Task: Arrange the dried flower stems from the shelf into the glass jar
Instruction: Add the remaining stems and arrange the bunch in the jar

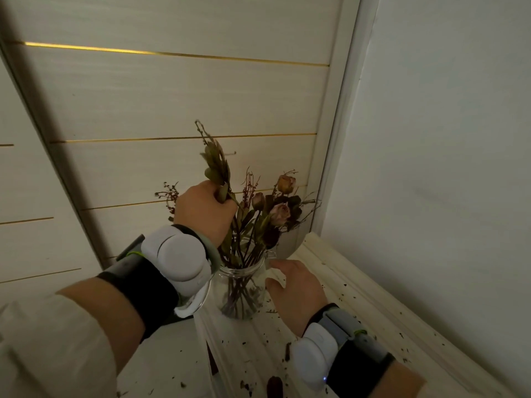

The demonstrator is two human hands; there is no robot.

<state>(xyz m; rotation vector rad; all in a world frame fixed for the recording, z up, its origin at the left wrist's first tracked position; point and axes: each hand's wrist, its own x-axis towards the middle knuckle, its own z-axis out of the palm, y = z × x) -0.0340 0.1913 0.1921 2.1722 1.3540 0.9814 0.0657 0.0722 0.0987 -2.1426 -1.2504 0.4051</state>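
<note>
a cream sleeve (48,349) and two forearms, each with a white pod on a black wrist strap (178,254), reach over a white grooved wooden shelf (359,285) strewn with dark dried plant crumbs (247,384). the right hand (296,285) lies low over the shelf just beside a clear glass jar (242,297), fingers loosely extended toward its neck and holding nothing; whether they touch the glass cannot be told. the jar stands upright near the shelf's left edge, with a bunch of reddish-brown dried stems (244,254) already standing in it and faded dried roses (280,211) leaning to the right. above the jar's mouth, the left hand (204,211) is closed in a fist round an olive-green leafy dried stem (215,165), its tip rising above the knuckles; its lower end is lost among the other stems. behind stands a cream panelled wall with thin gold strips (172,93), and a plain white wall (431,139) to the right.
</note>
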